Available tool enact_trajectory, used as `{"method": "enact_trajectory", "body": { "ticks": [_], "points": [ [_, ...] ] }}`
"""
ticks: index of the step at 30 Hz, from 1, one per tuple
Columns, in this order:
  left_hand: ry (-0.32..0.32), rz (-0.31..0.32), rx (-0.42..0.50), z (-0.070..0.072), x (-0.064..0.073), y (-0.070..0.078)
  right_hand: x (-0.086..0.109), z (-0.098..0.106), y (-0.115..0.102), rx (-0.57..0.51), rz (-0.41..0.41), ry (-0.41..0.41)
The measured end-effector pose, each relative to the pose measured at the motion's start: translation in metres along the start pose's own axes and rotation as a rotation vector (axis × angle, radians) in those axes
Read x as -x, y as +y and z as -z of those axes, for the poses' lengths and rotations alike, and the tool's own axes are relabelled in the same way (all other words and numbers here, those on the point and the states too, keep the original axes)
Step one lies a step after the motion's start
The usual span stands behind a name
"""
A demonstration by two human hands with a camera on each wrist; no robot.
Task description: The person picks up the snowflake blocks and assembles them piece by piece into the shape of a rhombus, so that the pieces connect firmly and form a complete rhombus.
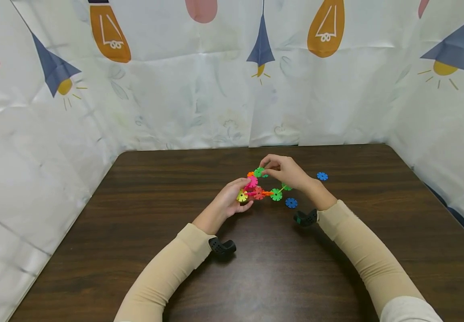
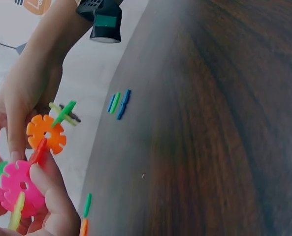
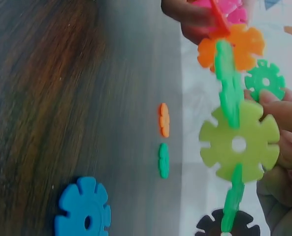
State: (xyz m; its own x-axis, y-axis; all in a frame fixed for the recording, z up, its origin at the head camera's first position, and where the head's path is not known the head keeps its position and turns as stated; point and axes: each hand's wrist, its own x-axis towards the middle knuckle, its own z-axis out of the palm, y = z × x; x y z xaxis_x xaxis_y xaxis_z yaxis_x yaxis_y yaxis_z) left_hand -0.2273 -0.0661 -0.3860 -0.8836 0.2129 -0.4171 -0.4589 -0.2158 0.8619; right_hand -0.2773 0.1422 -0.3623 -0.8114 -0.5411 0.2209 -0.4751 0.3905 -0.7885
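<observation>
My left hand (image 1: 232,197) holds a joined chain of notched plastic discs. It grips near a pink disc (image 2: 10,184), with a yellow disc (image 1: 242,196) beside it. Beyond the pink disc, a red piece links to an orange disc (image 2: 46,132). Between thumb and fingers, my right hand (image 1: 286,171) pinches a green disc (image 3: 265,81) close to the pink one; whether the two are joined I cannot tell. In the right wrist view the chain continues through a yellow-green disc (image 3: 224,142) to a dark disc (image 3: 217,223). A red disc (image 1: 259,192) also shows in the head view.
Two blue discs lie on the brown table (image 1: 155,214): one (image 1: 291,203) below my right wrist, another (image 1: 322,176) farther right. More loose discs, including an orange one (image 3: 164,119) and a green one (image 3: 163,161), appear edge-on. A printed curtain (image 1: 216,103) hangs behind the table.
</observation>
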Motion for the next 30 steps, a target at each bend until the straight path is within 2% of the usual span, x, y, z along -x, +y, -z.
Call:
{"method": "enact_trajectory", "body": {
  "ticks": [6,16,26,30],
  "points": [
    [-0.033,0.013,-0.049,0.003,-0.002,0.001,0.002,0.0,0.002,0.016,0.04,-0.021],
    [-0.061,0.006,-0.097,0.004,0.003,0.003,0.005,0.003,-0.002,0.059,0.133,-0.041],
    [-0.096,0.019,-0.107,0.006,0.004,0.002,0.011,0.001,-0.002,0.003,0.17,-0.064],
    [-0.103,0.013,-0.11,0.005,0.005,0.002,0.011,0.001,-0.001,0.018,0.19,-0.07]
  ]
}}
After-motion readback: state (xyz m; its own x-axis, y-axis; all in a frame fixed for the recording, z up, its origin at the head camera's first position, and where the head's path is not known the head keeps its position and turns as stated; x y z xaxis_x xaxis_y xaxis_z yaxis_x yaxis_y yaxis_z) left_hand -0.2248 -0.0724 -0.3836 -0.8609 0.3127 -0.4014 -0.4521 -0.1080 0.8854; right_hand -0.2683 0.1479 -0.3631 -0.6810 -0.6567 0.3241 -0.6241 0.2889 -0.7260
